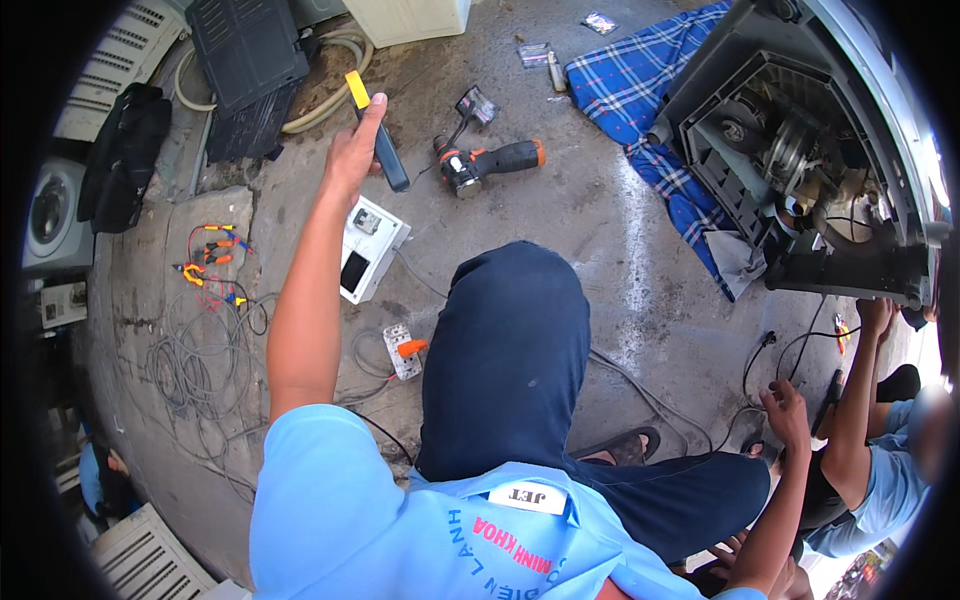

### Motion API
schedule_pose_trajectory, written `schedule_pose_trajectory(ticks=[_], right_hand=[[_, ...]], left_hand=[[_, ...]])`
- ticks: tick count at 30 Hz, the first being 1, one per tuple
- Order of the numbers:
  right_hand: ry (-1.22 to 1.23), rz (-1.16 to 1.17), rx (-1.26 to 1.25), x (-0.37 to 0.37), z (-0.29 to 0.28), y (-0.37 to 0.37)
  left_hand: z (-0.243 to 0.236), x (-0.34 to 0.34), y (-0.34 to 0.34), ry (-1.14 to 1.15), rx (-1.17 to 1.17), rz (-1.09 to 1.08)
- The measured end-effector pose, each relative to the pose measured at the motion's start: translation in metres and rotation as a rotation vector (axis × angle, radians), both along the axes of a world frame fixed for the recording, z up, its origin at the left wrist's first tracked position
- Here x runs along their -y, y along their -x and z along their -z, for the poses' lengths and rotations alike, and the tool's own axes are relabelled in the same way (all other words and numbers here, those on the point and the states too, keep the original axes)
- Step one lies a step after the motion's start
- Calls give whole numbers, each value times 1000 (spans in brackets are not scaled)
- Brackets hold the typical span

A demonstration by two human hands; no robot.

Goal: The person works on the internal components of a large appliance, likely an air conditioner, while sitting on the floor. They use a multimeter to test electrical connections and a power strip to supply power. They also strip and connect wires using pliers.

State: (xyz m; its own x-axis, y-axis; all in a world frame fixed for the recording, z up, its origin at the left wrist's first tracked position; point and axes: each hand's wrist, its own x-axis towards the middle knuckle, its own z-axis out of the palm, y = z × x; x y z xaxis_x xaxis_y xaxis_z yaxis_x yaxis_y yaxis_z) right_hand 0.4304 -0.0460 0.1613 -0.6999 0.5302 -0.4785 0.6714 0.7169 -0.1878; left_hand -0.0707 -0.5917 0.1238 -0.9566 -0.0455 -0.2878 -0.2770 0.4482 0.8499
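Note:
My left hand [358,150] is raised and grips a slim dark tool [388,160] with a yellow end. Just below it a white box [373,240] with a dark panel lies on the floor, and an orange-and-black power tool [505,158] lies to its right. My right hand [785,405] hangs out at the right over black cables [758,360], fingers loosely bent and apart, with nothing visible in them. A power strip [398,365] with an orange plug sits beside my knee.
A tipped appliance [850,262] with exposed innards rests by a plaid cloth [625,70] at right; another person [885,450] reaches to its edge. Coiled wires [180,365], clip leads [215,255] and a front-load washer [50,210] are at left. A person's sleeve [95,470] shows lower left.

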Motion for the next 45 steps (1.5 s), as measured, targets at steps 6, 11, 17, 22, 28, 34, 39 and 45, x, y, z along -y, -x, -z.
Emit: schedule_pose_trajectory(ticks=[6, 11, 17, 22, 28, 34, 39, 45], right_hand=[[53, -7, 83, 26, 13, -2], [155, -85, 114, 34, 32, 16], [141, -129, 69, 29, 35, -11], [162, 52, 178, 46, 3, -7], [165, 153, 214, 50, -4, -3], [147, 84, 208, 49, 0, 4], [163, 9, 103, 50, -3, 17], [143, 159, 141, 44, 8, -48]], left_hand=[[-41, 121, -83, 823, -152, 14], [21, 254, -159, 1108, 498, -17], [125, 277, -193, 1247, 732, -83], [207, 345, -187, 904, 749, -354], [202, 313, -142, 1040, 674, -399], [104, 90, -75, 731, -776, -25], [104, -75, -54, 709, -615, 652], [85, -33, -28, 792, -592, 149]])
